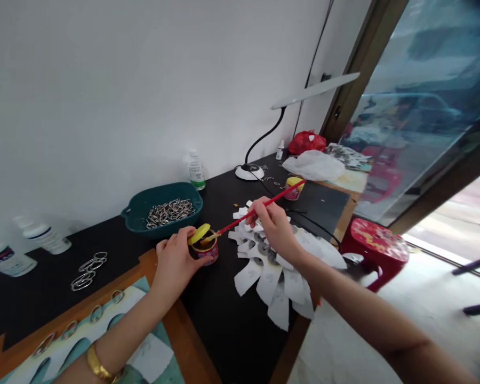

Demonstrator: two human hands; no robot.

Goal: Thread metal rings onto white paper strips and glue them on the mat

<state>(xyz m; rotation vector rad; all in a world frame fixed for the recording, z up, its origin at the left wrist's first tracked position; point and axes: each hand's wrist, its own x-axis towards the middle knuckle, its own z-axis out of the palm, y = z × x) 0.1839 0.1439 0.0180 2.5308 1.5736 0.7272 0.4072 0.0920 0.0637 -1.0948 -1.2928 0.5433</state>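
Note:
My left hand (pixel 180 256) is closed around a small tub (pixel 211 254) with a dark red printed side, and its yellow lid (pixel 199 233) is tilted up under my fingers. In my right hand (pixel 270 224) is a thin red-handled brush (pixel 246 215), slanting down to the left. The brush's tip reaches the tub's open mouth; how deep it goes I cannot tell. Below my right hand lies a fanned pile of cut white paper pieces (pixel 248 274). Near my left forearm, metal rings (pixel 96 313) sit in a row along a white cut-out sheet (pixel 84 333).
A green basin (pixel 130 213) of metal rings stands behind my left hand, with a bottle (pixel 196 172) beside it. Loose rings (pixel 88 271) and white bottles are at left. A lamp (pixel 249 172), a second yellow-lidded tub (pixel 293 191) and a red stool (pixel 378 240) are at right.

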